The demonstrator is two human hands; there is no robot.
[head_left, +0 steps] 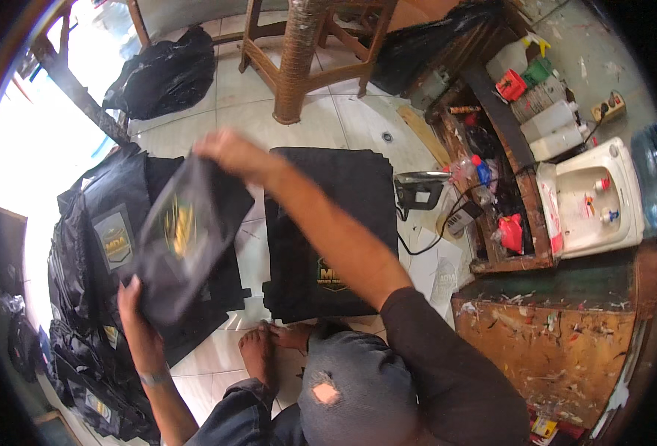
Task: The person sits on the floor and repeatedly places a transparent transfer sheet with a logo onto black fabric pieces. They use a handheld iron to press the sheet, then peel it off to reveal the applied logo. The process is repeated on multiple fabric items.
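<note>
Pinched at two places, a dark sheet (182, 256) with a gold emblem spans the left hand (144, 334), closed on its lower edge, and the right hand (232, 154), gripping its upper corner; blur hides exact fingertip contact. The sheet is above the right side of a loose dark heap (72, 279) along the left edge of the tiled floor (310, 134), presumably the portion left. Right of it lies a squared stack (343, 175), apparently the completed portion; neither can be counted. Beyond the stack's right edge rests an iron (420, 193); farthest stands a brown stool (291, 67).
</note>
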